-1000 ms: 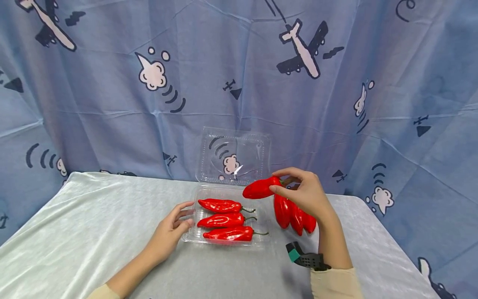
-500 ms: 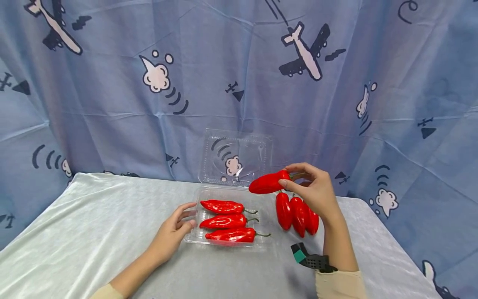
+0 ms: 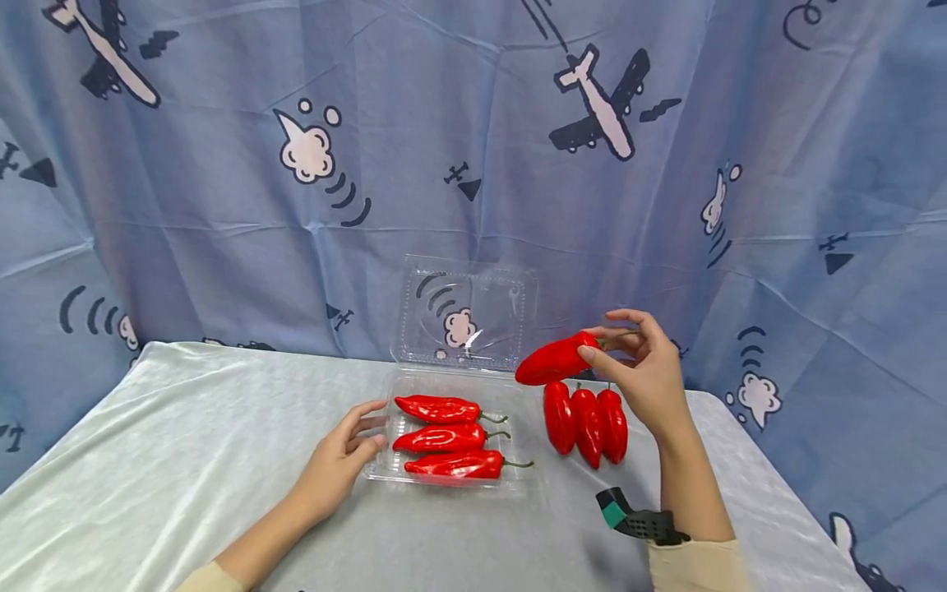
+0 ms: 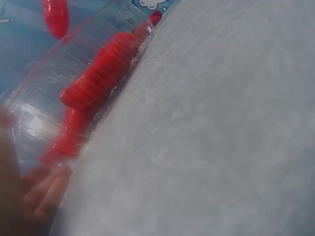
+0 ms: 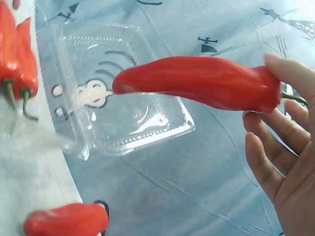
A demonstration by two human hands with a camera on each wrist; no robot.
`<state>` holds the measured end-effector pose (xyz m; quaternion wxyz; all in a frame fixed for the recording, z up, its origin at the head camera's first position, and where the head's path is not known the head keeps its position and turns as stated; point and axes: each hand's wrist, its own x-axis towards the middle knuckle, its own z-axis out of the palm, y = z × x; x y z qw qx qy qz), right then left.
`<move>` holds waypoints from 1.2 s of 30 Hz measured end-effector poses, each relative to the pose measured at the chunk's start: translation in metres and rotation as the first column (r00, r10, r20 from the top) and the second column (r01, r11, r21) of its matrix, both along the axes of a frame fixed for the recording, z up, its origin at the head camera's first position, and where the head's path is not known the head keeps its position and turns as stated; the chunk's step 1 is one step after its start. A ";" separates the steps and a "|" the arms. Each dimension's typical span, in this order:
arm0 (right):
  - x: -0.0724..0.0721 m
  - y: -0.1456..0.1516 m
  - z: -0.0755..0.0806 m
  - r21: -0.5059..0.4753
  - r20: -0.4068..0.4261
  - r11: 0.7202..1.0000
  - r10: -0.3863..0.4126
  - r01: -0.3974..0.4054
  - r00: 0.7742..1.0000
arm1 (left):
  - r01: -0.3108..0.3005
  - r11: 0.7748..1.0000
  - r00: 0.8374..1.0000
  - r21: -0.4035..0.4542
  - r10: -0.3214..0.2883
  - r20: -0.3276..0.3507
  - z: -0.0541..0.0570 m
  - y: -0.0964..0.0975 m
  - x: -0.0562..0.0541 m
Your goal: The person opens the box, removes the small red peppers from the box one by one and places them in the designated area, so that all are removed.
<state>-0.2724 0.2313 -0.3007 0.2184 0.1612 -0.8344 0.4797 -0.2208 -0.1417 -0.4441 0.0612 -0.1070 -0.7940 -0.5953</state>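
My right hand (image 3: pixel 651 370) pinches a glossy red chili pepper (image 3: pixel 555 359) at its stem end, thumb on the near side. The pepper hangs over the table with its tip pointing left. In the right wrist view, the pepper (image 5: pixel 202 82) lies across the image, its green stem between the fingers. At the left end of a clear plastic clamshell box (image 3: pixel 444 380) is my left hand (image 3: pixel 336 464), its spread fingers and thumb against the wall. Three red peppers (image 3: pixel 441 437) lie side by side in the box, stems to the right.
The box's lid (image 3: pixel 469 312) stands raised at the back. Right of the box, three more red peppers (image 3: pixel 588 423) lie on the pale cloth-covered table (image 3: pixel 244 427). Behind the table hangs a blue curtain (image 3: pixel 414 164) with airplane prints.
My right hand has moved right with the pepper, away from the box, uncovering the three peppers on the table. My left hand stays at the box's left end.
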 end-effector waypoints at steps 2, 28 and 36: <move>0.000 0.002 0.000 0.000 -0.013 1.000 0.002 -0.002 1.000 | -0.003 1.000 1.000 -0.002 0.003 -0.002 0.000 -0.001 0.000; 0.014 0.066 -0.020 0.263 -0.260 0.941 -0.144 0.213 0.955 | 0.005 1.000 1.000 -0.008 -0.005 0.013 0.000 -0.001 -0.001; 0.016 0.085 -0.021 0.245 -0.293 0.923 -0.220 0.295 0.931 | 0.000 1.000 1.000 -0.010 0.000 0.004 0.000 -0.001 -0.001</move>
